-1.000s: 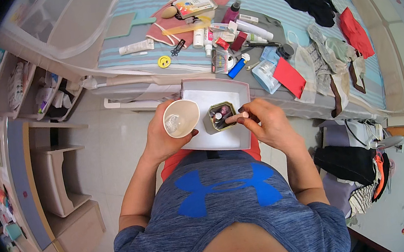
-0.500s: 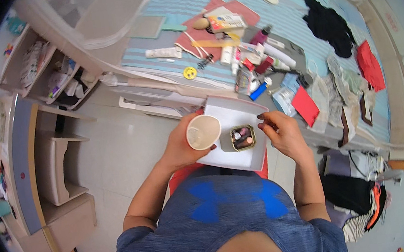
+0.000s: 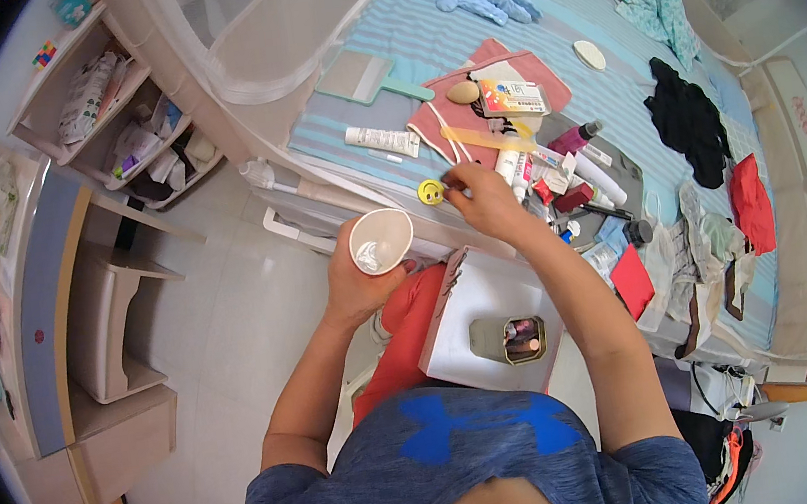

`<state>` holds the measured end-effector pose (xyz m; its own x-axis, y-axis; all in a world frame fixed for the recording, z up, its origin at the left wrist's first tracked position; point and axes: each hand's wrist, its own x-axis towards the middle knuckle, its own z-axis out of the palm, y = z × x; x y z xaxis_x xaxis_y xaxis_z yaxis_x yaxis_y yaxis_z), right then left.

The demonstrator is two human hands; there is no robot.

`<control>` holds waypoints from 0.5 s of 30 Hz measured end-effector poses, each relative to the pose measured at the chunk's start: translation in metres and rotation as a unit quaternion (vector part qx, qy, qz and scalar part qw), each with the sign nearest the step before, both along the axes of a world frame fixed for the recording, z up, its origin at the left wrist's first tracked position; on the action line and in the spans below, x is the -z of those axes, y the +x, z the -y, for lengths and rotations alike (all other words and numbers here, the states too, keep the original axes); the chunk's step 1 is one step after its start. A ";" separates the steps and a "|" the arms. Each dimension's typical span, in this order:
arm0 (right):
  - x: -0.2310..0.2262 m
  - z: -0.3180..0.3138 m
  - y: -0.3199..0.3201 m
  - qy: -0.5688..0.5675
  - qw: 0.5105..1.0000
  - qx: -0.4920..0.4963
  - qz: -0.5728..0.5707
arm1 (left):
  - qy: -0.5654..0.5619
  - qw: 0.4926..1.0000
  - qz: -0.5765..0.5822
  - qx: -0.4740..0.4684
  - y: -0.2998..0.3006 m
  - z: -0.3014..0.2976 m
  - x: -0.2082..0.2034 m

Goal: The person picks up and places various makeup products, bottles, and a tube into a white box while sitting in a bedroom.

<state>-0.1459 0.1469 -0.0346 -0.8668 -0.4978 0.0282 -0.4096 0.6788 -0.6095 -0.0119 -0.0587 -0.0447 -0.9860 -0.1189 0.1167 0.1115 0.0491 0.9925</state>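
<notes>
My left hand (image 3: 354,278) is wrapped around a pale paper cup (image 3: 382,241), tilted so that its inside shows something shiny at the bottom. My right hand (image 3: 484,200) reaches over the near edge of the bed, fingers bent together right beside a round yellow smiley badge (image 3: 430,192). What those fingers close on, if anything, is hidden. On my lap rests an open white box (image 3: 488,282). Inside it a small gold-rimmed tin (image 3: 527,358) holds several small cosmetic tubes.
A striped bed (image 3: 332,160) carries a white tube (image 3: 382,142), a green hand mirror (image 3: 362,78), a pink cloth (image 3: 543,74), several bottles, a red envelope (image 3: 632,281) and black clothing (image 3: 686,122). Shelves (image 3: 69,152) and a desk (image 3: 42,347) stand to the left.
My right hand has gone from beside the box up to the bed near the smiley badge. The cup stays in my left hand, slightly further left. The view has shifted.
</notes>
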 end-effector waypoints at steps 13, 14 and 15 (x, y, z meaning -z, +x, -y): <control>0.034 0.093 -0.076 0.103 0.991 0.034 -0.082 | 0.058 0.997 0.003 -0.045 -0.044 0.020 0.033; 0.033 0.091 -0.076 0.092 0.992 0.060 -0.057 | 0.019 0.998 -0.024 -0.063 -0.048 0.021 0.034; 0.031 0.088 -0.077 0.082 0.992 0.085 -0.033 | 0.021 0.998 -0.025 -0.062 -0.054 0.021 0.031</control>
<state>-0.2225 0.0594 -0.0660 -0.9380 -0.3462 0.0179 -0.3150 0.8298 -0.4607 -0.0656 -0.0793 -0.0754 -0.9566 -0.2447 0.1584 0.1573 0.0241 0.9873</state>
